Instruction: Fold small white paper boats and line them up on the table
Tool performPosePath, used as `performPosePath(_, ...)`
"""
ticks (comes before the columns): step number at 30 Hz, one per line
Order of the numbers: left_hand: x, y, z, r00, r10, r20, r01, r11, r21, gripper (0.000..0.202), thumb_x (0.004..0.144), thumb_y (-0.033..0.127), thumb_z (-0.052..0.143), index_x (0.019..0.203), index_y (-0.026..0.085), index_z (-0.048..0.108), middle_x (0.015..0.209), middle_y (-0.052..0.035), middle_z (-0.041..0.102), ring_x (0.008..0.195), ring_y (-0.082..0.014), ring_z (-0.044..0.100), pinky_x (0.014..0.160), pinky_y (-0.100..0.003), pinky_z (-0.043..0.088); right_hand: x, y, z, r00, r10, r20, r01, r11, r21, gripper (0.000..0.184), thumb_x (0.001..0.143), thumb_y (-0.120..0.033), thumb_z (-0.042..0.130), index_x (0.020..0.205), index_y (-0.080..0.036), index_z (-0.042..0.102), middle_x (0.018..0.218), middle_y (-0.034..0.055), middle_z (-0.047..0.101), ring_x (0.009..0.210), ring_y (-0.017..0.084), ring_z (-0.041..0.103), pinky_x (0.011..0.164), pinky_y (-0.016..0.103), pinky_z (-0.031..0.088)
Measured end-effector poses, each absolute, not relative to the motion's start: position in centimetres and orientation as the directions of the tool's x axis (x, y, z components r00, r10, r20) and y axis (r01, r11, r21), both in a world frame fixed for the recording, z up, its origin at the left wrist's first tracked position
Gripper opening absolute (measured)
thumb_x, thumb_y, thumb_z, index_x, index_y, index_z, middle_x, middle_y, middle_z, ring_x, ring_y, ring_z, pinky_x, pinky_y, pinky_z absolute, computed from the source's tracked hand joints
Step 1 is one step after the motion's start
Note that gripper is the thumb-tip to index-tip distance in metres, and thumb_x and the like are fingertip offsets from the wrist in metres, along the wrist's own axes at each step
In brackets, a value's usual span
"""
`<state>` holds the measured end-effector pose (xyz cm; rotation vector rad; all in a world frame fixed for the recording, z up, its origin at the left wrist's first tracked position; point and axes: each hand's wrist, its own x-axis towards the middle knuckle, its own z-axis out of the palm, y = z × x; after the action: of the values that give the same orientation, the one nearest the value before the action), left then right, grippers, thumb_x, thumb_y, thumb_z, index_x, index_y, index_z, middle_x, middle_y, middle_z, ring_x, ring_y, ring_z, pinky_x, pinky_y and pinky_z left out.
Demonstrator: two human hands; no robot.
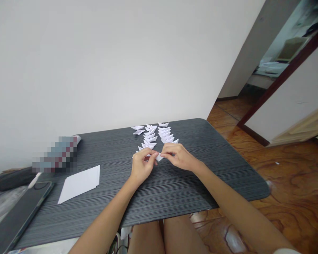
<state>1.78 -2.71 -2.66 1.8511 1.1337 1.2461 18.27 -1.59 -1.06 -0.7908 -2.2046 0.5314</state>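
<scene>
Head view: two hands, both mine, work above one bench [175, 197]. My left hand [142, 165] pinches the left edge of one folded white paper piece [159, 157] between thumb and fingers. My right hand [180, 157] pinches the right edge of the same piece, its fingertips set just beside those of the left. Both grips are narrow. The piece sits between the two hands, at the near end of the folded paper boats.

Boat layout, three groups: one left pair [138, 132] (count: two, one in front of the other); one middle column [149, 137]; one right column [166, 133], whose farthest boat lies slightly apart from the others. Each column contains several boats, closely overlapped (I cannot give an exact count, as the layers merge and my left hand covers the near end of the middle column).

To the left, well apart from the boats, lies one stack of white sheets [81, 183]; its offset edges show at least two sheets. Beyond the stack is one pixelated object [59, 153], its identity unreadable. One dark flat panel [22, 211] occupies the left side.
</scene>
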Motion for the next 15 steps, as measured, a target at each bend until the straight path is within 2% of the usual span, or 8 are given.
performPosePath(8, 2.05, -2.93, -2.59, 0.152, 0.913, 0.378, 0.245, -0.406, 0.881, 0.018, 0.075, 0.025, 0.053, 0.064, 0.013, 0.058, 0.064, -0.0009, 0.056, 0.047, -0.0095, 0.059, 0.043, -0.018, 0.048, 18.40, -1.46, -0.98, -0.548, 0.679, 0.489, 0.351, 0.717, -0.602, 0.021, 0.081, -0.016, 0.046, 0.063, -0.014, 0.056, 0.064, 0.0020, 0.053, 0.060, 0.011, 0.048, 0.060, 0.023, 0.038)
performPosePath(15, 1.73, -2.65, -2.60, 0.225, 0.860, 0.459, 0.321, -0.510, 0.798, 0.015, 0.075, 0.025, 0.053, 0.069, 0.013, 0.062, 0.064, -0.0036, 0.062, 0.052, -0.0122, 0.061, 0.047, -0.020, 0.052, 18.16, -1.45, -1.36, -0.472, 0.720, 0.509, 0.376, 0.686, -0.622, 0.012, 0.077, -0.017, 0.050, 0.069, -0.014, 0.058, 0.065, 0.0011, 0.052, 0.057, 0.009, 0.045, 0.055, 0.021, 0.036)
